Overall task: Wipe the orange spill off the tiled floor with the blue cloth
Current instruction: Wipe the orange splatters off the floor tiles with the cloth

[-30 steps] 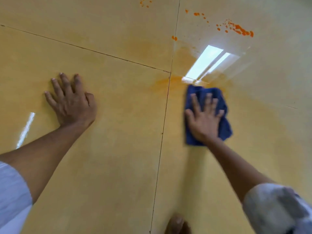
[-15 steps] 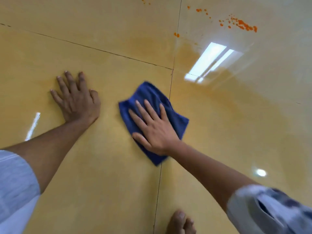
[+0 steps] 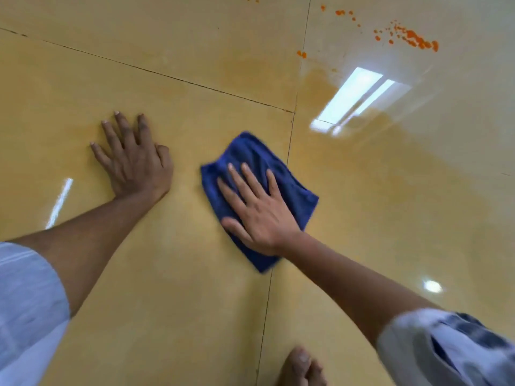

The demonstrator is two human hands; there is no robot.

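On the glossy yellow tiled floor [image 3: 167,316], just left of the grout line, lies our crumpled blue cloth [image 3: 259,160], its long axis running from far-left to near-right. Our right hand [image 3: 259,215] presses it flat, fingers spread straight; our left hand [image 3: 133,165] braces beside it, fingers splayed. We judge firm, overlapping strokes should carry it toward the orange droplets [image 3: 412,40] and the faint film beyond.

Bright, even light; ceiling-lamp glare [image 3: 359,98] on glossy floor [image 3: 167,274] at two o'clock; motion-blurred sleeve [image 3: 446,349] at five; wide-angle bending.
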